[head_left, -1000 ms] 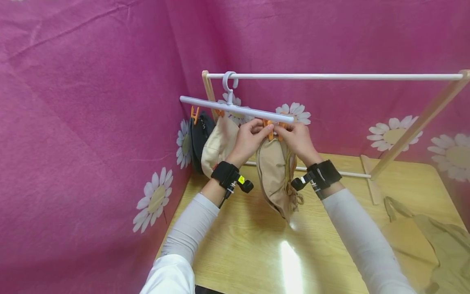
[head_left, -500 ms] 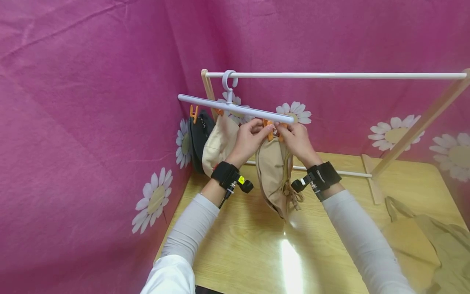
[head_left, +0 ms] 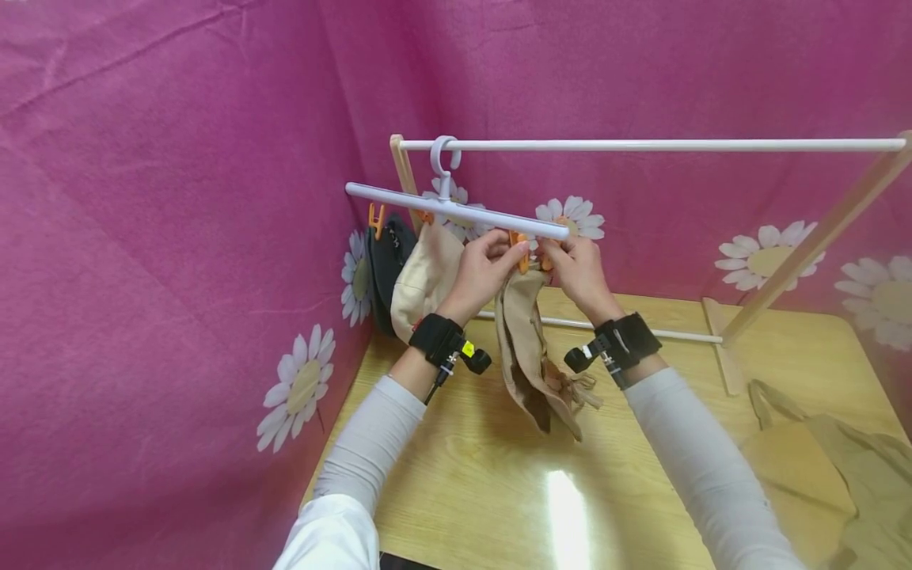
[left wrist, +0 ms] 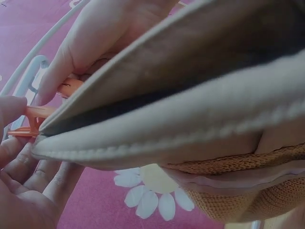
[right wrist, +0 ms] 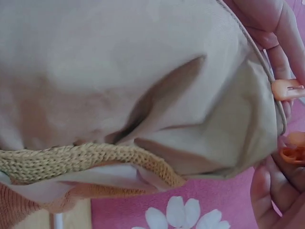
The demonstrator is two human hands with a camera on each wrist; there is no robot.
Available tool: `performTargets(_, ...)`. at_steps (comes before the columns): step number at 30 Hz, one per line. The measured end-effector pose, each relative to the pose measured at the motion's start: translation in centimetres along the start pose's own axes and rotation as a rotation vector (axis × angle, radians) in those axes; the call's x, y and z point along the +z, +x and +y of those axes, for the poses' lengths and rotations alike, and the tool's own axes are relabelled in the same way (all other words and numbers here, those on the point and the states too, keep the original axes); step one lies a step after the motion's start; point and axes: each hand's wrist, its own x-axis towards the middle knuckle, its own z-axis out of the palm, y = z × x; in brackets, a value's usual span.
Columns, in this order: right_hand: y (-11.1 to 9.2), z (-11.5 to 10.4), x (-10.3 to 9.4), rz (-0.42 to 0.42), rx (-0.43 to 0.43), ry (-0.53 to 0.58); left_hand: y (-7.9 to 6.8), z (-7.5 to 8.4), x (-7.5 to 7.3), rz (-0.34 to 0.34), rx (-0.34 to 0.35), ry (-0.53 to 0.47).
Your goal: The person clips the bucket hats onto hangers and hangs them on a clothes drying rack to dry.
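Observation:
A beige cloth hat [head_left: 523, 332] with a knitted band [right wrist: 71, 164] hangs below the right end of the grey hanger [head_left: 499, 218]. My left hand [head_left: 484, 273] pinches an orange clothespin [left wrist: 38, 114] whose jaws clamp the hat's edge. Close to its right, my right hand [head_left: 579, 273] pinches a second orange clothespin [right wrist: 294, 147] between thumb and fingers. In the right wrist view this clothespin lies just off the hat's edge. Farther left on the same hanger hang a cream hat [head_left: 423, 277] and a black hat [head_left: 385, 269], with orange clothespins above them.
The hanger hooks over a white rail [head_left: 641, 146] on a wooden-legged rack [head_left: 812, 237]. An olive cloth item with a strap [head_left: 862, 475] lies at the table's right. Pink daisy-print fabric [head_left: 178, 237] walls the left and back of the wooden table [head_left: 470, 491].
The beige hat's right side has come loose from the right-hand clothespin; its lower edges have spread apart and swung. Both hands stay nearly in place.

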Motion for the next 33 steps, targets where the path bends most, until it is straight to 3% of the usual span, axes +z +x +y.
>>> performTargets(10,-1.1,1.9,-1.5,-0.059,0.051,0.226,-0.5,0.2,0.7,0.033,-0.009,0.038)
performTargets(18,-2.5,2.6,-3.1,-0.073,0.084,0.242,-1.4,0.6,1.6,0.077,0.018,0.089)
performTargets(21,-3.2,2.8,-3.8,-0.069,0.077,0.219,-2.2,1.0,2.3,0.139,0.062,0.177)
performTargets(25,-4.5,2.5,-4.6,-0.107,0.066,0.212,-3.2,1.8,3.6,0.195,0.186,0.34)
performTargets(27,-5.2,2.4,-4.9,-0.143,0.061,0.218,-3.4,2.2,4.2,0.164,0.254,0.382)
performTargets(29,-5.8,2.3,-5.2,-0.175,0.05,0.223,-3.5,2.5,4.8,0.083,0.294,0.397)
performTargets(33,-6.6,2.1,-5.4,-0.224,0.041,0.233,-3.1,2.7,5.6,-0.108,0.271,0.367)
